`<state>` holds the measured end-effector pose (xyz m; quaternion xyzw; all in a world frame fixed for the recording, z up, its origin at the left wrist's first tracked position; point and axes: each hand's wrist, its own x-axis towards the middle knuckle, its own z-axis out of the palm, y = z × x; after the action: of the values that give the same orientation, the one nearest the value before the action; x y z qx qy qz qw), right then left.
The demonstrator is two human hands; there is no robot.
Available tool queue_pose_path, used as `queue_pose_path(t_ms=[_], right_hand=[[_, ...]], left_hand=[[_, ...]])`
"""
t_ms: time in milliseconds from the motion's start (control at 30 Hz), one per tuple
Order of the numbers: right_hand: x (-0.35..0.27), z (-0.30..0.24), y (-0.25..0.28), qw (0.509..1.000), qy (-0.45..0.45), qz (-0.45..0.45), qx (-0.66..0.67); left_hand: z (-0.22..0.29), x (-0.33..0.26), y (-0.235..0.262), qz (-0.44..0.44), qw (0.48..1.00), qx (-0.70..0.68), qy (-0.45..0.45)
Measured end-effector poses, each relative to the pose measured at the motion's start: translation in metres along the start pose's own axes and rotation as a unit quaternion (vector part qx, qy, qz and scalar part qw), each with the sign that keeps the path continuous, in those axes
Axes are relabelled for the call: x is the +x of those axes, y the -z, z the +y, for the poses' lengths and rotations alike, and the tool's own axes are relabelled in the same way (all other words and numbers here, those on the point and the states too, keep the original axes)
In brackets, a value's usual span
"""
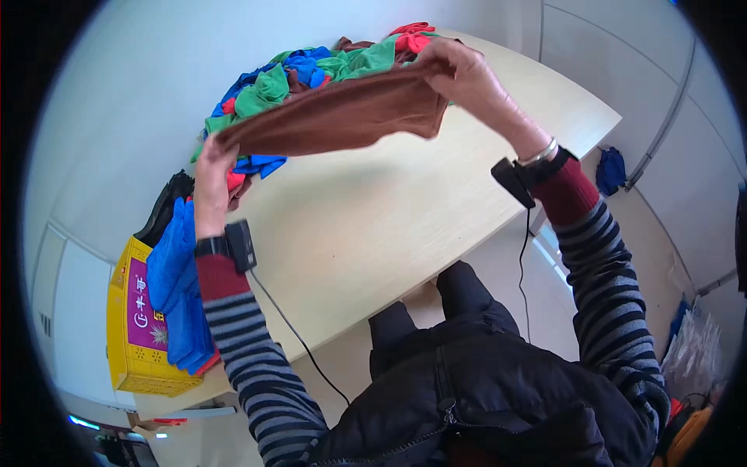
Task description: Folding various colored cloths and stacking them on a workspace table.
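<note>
Above the table [405, 210], your left hand [212, 175] pinches one end of the brown cloth [334, 121], your right hand [468, 76] the other, well apart, seemingly so it hangs spread; heaped cloths [373, 58] line the table's far side.

Yellow box [117, 342] is sitting at the left end of the pale surface [350, 226], its side showing a purple printed panel [143, 311]. Something black [162, 210] is rising just beyond the box, kind unclear. White wall [148, 70] is standing behind the surface; white panels [615, 62] with grey seams are lining the right side. Dark blue bundle [611, 170] is resting low by those panels, near the surface's right corner; can't tell if it's hanging. Crumpled clear plastic [694, 346] is bunching farther down the right, above an orange item [686, 440]. Lower left, a bright strip [83, 423] is glowing and something red [170, 421] is lying low.
</note>
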<state>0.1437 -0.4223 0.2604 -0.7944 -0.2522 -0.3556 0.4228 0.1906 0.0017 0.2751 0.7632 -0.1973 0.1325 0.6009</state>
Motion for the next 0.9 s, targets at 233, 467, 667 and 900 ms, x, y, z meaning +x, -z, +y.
queue_pose_path(t_ms=[233, 467, 667, 900], right_hand=[[-0.141, 0.024, -0.068, 0.987, 0.031, -0.153, 0.033], [-0.230, 0.034, -0.085, 0.952, -0.080, -0.292, 0.038], [-0.211, 0.022, -0.078, 0.956, -0.051, -0.285, 0.038], [-0.214, 0.032, -0.091, 0.951, -0.121, -0.279, 0.051]], left_hand=[[-0.165, -0.153, 0.039, -0.051, 0.985, 0.102, 0.129], [-0.132, -0.238, -0.077, 0.040, 0.880, 0.464, -0.090], [-0.066, -0.259, -0.201, -0.133, 0.902, 0.369, -0.179], [-0.086, -0.247, -0.229, -0.107, 0.850, 0.460, -0.232]])
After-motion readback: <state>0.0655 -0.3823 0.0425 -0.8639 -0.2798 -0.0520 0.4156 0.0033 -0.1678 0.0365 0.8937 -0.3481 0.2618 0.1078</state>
